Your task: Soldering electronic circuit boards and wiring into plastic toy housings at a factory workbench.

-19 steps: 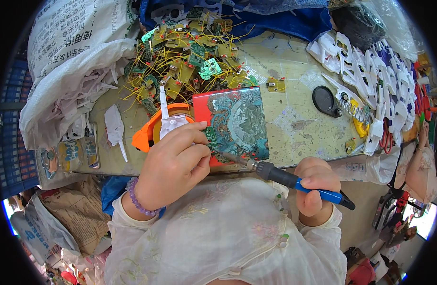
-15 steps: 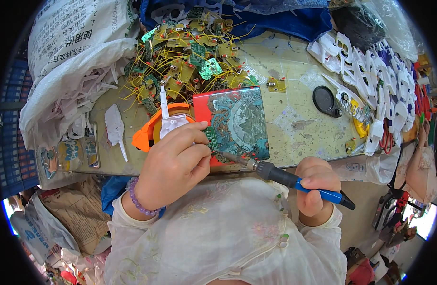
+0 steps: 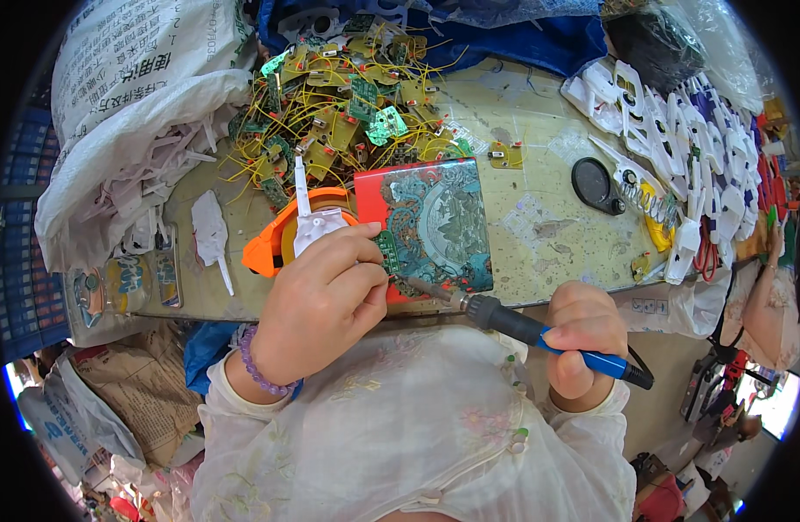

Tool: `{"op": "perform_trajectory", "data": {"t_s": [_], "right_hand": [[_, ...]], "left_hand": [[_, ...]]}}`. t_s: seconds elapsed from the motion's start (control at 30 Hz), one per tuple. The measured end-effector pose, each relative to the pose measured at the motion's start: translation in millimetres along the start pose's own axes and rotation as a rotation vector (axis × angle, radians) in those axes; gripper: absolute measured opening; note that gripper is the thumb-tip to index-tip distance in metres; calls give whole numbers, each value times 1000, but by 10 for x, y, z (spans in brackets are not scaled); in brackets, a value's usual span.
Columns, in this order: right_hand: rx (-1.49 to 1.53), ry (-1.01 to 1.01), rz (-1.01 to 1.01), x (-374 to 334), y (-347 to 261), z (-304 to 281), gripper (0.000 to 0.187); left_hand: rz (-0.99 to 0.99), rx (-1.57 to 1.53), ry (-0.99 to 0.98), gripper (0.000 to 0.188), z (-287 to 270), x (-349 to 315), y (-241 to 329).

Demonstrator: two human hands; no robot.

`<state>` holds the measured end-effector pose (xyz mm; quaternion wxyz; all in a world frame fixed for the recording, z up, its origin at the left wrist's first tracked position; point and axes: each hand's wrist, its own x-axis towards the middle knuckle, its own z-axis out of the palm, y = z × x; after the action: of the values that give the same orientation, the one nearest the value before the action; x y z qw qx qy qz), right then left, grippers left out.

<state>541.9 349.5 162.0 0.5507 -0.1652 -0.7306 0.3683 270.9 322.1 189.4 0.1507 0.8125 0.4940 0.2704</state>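
Right hand (image 3: 587, 339) wraps around a blue and black soldering iron (image 3: 526, 329), and the left hand (image 3: 321, 296) bends its fingers by a small green board (image 3: 388, 250) (I cannot tell if they pinch it). That board is over a flat red box (image 3: 448, 217), near the iron's tip. Just left, a white piece (image 3: 317, 224) overlaps an orange ring (image 3: 265, 248). Farther up sits a big heap of wired boards (image 3: 334, 113).

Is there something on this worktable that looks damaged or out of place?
One small tan circuit board lies alone, apart from the tangled heap of yellow-wired boards; the beige worktable also looks worn, with dark stains.
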Motion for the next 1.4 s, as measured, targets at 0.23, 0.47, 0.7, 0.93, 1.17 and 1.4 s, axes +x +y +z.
{"op": "perform_trajectory", "data": {"t_s": [0.23, 0.47, 0.7, 0.93, 1.17, 1.4], "right_hand": [[-53, -53, -31, 7, -74, 11, 16], [-70, -44, -64, -92, -82, 11, 18], [-114, 102, -28, -214, -100, 20, 27], [-137, 285, 5, -383, -116, -50, 29], [-514, 1226, -33, -441, -397, -1223, 19], [-662, 1218, 366, -230, -447, -1503, 15]], "left_hand": [[-16, -7, 8, 16, 3, -1, 15], [-40, -33, 6, 16, -3, 9, 39], [-48, -17, 8, 15, -8, -6, 35], [-13, -22, 5, 15, -16, 95, 96], [-40, -24, 31, 16, 4, 25, 72], [-21, -4, 27, 15, -9, 51, 107]]}}
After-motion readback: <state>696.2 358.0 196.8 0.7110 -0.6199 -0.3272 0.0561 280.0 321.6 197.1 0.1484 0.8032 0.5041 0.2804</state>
